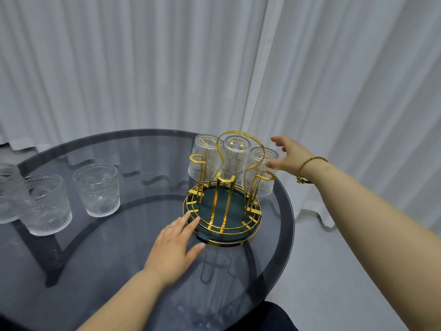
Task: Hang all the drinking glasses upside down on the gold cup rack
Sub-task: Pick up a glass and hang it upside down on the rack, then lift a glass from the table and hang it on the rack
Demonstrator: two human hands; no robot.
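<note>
The gold cup rack [223,212] with a dark green tray base stands at the right side of the round glass table. Three clear embossed glasses hang upside down on its far pegs: a left glass [205,156], a middle glass [235,158] and a right glass [259,173]. Its near pegs are bare. My left hand [174,249] lies flat on the table, fingertips touching the rack's base rim. My right hand [290,155] is open beside the right glass, thumb at its wall. Three more glasses stand upright at the left: the nearest to the rack [97,189], another [46,204], and one at the frame edge [9,192].
The dark glass table [114,254] has its curved edge close to the right of the rack. White curtains [143,68] hang right behind the table. Pale floor [334,271] lies to the right.
</note>
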